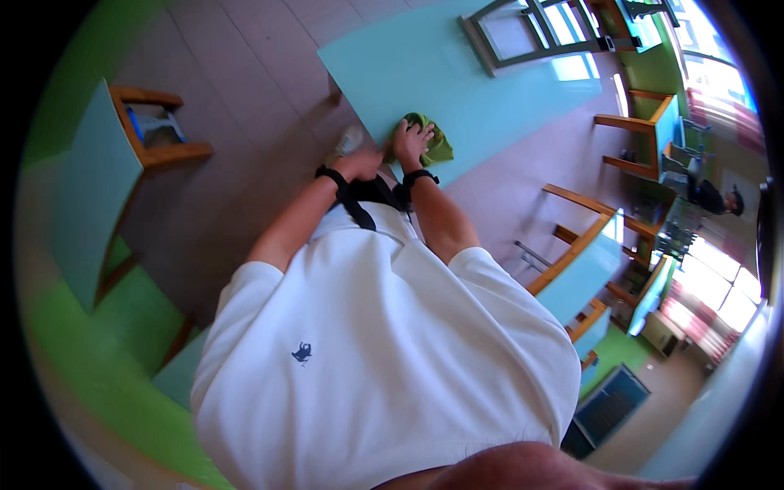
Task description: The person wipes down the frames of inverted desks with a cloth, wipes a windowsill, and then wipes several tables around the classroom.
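Note:
My right hand (411, 143) presses down on a crumpled green cloth (439, 145), its fingers bent over the fabric. The cloth lies on a pale blue tabletop (465, 98), close to the table's near corner. My left hand (362, 166) hangs in front of my waist, just left of the table edge. Motion blurs its fingers, and I see nothing in it. A black band circles each wrist.
A grey metal frame (498, 61) stands on the far part of the tabletop. To the left is another table (98, 196) with wooden legs. More wooden-legged tables (576, 265) stand at the right, where another person (714, 196) is visible farther off near the windows.

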A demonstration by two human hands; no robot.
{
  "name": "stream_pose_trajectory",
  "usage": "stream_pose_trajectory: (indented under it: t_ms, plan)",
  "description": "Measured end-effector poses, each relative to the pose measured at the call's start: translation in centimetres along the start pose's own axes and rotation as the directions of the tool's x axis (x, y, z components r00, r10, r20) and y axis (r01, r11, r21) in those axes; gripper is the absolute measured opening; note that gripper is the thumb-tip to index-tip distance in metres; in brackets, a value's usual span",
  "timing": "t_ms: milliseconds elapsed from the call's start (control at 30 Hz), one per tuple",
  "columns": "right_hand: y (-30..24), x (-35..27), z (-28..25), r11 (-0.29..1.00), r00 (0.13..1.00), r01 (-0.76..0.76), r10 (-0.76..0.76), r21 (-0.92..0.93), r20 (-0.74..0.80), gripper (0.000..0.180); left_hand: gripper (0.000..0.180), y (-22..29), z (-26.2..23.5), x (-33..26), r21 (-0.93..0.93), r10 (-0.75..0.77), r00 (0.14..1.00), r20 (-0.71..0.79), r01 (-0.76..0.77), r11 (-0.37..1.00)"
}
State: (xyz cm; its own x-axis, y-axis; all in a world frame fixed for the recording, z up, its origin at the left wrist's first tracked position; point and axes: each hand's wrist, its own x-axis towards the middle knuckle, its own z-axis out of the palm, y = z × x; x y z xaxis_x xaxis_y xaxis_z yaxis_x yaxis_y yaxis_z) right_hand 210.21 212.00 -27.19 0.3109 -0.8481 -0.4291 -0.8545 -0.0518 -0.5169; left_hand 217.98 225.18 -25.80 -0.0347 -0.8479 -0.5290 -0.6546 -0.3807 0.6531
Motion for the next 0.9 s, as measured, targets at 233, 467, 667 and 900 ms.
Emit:
stream_pose_trajectory:
  t_ms: [233,467,667,900]
  plan:
    - [-8.2,3.6,1.9,0.909,0.940,0.340,-0.335,-0.241,0.062,0.050,0.073,-7.5,-8.7,0.5,0.242,0.093,0.982,-0.162,-0.052,0.969]
    - [-6.4,8.7,1.3,0.916,0.936,0.305,-0.339,-0.261,-0.097,0.027,0.079,-18.2,-17.6,-2.6,0.176,-0.207,0.900,-0.384,0.291,0.940]
    - [4.9,8.4,-5.4,0.939,0.957,0.051,-0.144,-0.341,-0.253,0.025,0.085,-20.3,-22.1,1.4,0.422,-0.063,0.954,-0.294,0.189,0.887]
    - [8.4,1.7,-4.9,0.972,0.941,-0.096,0.018,-0.214,-0.339,0.039,0.086,-17.0,-21.8,5.3,0.530,0.065,0.996,-0.053,-0.027,0.848]
